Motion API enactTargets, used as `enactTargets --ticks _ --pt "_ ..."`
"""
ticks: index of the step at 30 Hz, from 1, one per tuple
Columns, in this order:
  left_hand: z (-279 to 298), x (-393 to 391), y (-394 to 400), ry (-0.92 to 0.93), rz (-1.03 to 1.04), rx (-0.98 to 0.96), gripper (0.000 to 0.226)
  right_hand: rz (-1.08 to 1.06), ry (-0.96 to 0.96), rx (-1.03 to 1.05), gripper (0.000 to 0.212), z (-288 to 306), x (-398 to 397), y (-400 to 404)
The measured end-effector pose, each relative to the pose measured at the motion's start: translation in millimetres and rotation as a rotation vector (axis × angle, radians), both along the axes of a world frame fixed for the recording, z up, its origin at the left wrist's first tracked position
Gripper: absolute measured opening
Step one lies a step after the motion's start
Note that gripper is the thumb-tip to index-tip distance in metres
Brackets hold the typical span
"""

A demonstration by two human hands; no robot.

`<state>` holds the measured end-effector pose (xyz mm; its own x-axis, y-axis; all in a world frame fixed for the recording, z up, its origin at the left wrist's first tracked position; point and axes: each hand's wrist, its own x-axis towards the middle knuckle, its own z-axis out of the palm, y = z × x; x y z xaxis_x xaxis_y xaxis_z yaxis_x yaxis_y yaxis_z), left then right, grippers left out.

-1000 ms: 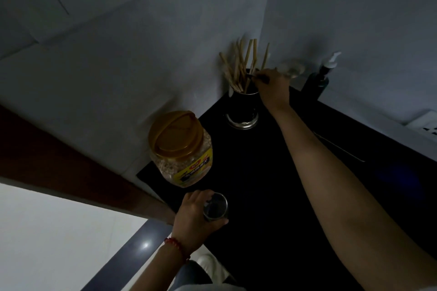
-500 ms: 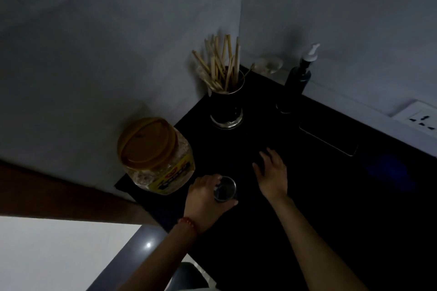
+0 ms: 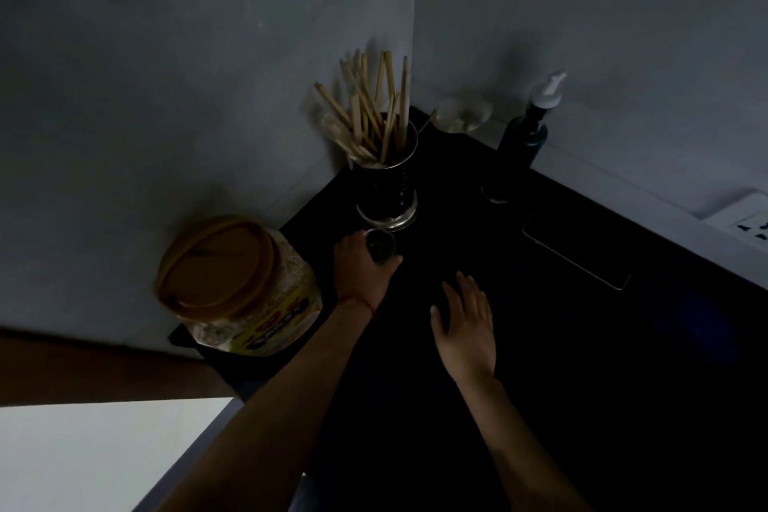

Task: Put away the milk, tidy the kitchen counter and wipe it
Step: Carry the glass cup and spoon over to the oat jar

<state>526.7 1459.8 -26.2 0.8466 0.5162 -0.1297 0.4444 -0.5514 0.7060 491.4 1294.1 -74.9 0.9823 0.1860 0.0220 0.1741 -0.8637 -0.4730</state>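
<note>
The scene is dim. My left hand (image 3: 363,268) grips a small glass (image 3: 380,246) on the black counter (image 3: 540,366), just in front of a metal holder (image 3: 388,189) full of wooden chopsticks. My right hand (image 3: 467,322) lies flat on the counter with fingers spread, holding nothing, a little to the right of the glass. A plastic jar with an amber lid (image 3: 232,283) stands at the counter's left edge, beside my left forearm. No milk is in view.
A dark pump bottle (image 3: 525,133) stands against the right wall, with a small pale dish (image 3: 463,116) in the corner behind the holder. A dark phone (image 3: 577,258) lies flat on the counter. A wall socket (image 3: 748,222) is at the far right.
My right hand has drawn back from the chopstick holder and now rests flat on the counter. My left hand has carried the glass forward, from near the jar up to the holder.
</note>
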Motion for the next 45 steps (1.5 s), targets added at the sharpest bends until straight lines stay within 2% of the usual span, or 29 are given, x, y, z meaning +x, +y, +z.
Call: enactTargets --ticks 12,17,24,30,34,39,42,45 --pt "-12 22 28 0.028 0.312 -0.009 0.071 -0.004 -0.048 -0.016 0.041 -3 1 0" --pt "-10 16 28 -0.009 0.26 0.022 0.084 -0.004 -0.025 -0.034 0.042 -2 0 0" --pt "1 -16 6 -0.15 -0.109 0.281 0.06 0.033 0.082 -0.067 0.046 4 -2 -3" --pt "4 -73 -8 -0.131 -0.533 0.184 0.048 -0.109 0.087 -0.052 0.044 19 -56 -20" --pt "-6 -109 0 -0.055 -0.765 0.137 0.048 -0.33 0.144 -0.043 0.044 25 -111 -42" --pt "-15 -141 3 -0.075 -0.923 0.159 0.043 -0.697 0.148 -0.08 0.044 34 -202 -56" --pt "-16 -156 -6 -0.057 -1.052 0.173 0.044 -0.902 0.072 -0.007 0.04 37 -265 -57" --pt "-15 -168 -26 -0.072 -1.184 0.172 0.044 -1.048 0.011 0.031 0.047 39 -319 -52"
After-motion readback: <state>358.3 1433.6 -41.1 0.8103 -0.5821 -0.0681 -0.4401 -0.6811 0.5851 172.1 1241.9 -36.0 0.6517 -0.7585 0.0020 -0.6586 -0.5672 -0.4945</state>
